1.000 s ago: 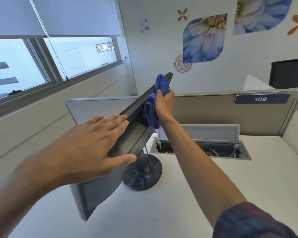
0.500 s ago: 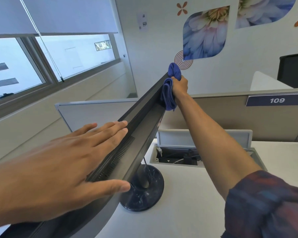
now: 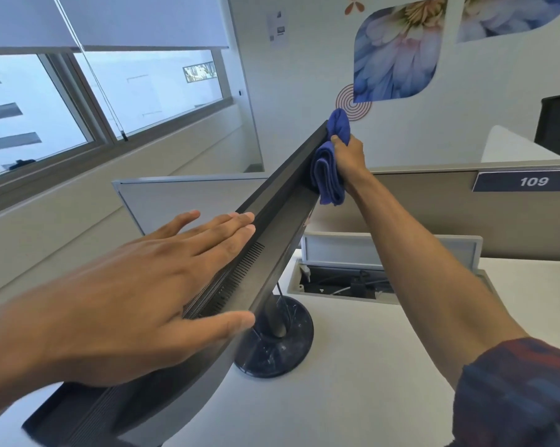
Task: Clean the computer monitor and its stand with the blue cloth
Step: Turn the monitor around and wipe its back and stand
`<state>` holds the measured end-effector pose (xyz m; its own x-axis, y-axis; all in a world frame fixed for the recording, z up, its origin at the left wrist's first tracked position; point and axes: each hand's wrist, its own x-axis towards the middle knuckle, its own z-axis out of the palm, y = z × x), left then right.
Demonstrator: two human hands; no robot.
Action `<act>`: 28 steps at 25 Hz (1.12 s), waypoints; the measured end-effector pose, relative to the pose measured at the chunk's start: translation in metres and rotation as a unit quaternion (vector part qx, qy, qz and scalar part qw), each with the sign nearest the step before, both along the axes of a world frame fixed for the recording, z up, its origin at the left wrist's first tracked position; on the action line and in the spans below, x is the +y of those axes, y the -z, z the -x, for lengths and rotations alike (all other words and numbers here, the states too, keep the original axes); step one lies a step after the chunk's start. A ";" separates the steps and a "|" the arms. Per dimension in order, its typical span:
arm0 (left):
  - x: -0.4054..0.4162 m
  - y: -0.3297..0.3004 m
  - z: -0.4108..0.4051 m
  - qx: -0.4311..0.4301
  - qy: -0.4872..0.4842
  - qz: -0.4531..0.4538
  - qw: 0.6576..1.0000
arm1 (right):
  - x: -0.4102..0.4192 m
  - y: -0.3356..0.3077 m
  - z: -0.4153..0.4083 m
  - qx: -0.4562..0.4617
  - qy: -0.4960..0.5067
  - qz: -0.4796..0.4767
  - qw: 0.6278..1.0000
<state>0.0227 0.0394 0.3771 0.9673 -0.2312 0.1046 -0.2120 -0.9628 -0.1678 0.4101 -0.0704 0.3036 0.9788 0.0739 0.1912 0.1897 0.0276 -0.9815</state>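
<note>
The dark grey monitor [image 3: 272, 227] runs edge-on from the lower left to the upper middle, seen from above its top edge. Its round black stand base [image 3: 281, 350] rests on the white desk [image 3: 385, 382] under it. My left hand [image 3: 143, 295] lies flat, fingers spread, on the monitor's vented top and back. My right hand [image 3: 349, 156] grips the folded blue cloth [image 3: 330, 169] and presses it against the monitor's far end. The screen face is hidden from this angle.
An open cable tray [image 3: 346, 282] with plugs and wires is sunk into the desk behind the stand. Beige partition panels [image 3: 433, 214] labelled 109 close off the back. A window [image 3: 78, 98] with a blind cord runs along the left wall.
My right hand has slid the blue cloth farther along the monitor toward its far end. My left hand stays flat on the top. The view has moved closer over the monitor.
</note>
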 end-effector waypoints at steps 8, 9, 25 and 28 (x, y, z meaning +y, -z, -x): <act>-0.014 -0.018 0.005 0.091 0.008 0.039 0.995 | -0.006 0.020 0.155 -0.126 0.021 0.117 0.985; -0.015 -0.017 0.005 0.085 0.012 0.044 0.995 | -0.007 0.022 0.175 -0.133 0.018 0.118 0.984; -0.021 -0.007 0.041 -0.003 -0.036 0.014 0.999 | -0.010 0.089 0.450 -0.150 -0.040 -0.192 0.969; -0.035 -0.006 0.063 -0.005 -0.055 -0.144 0.988 | -0.007 0.101 0.423 0.084 0.052 -0.304 0.948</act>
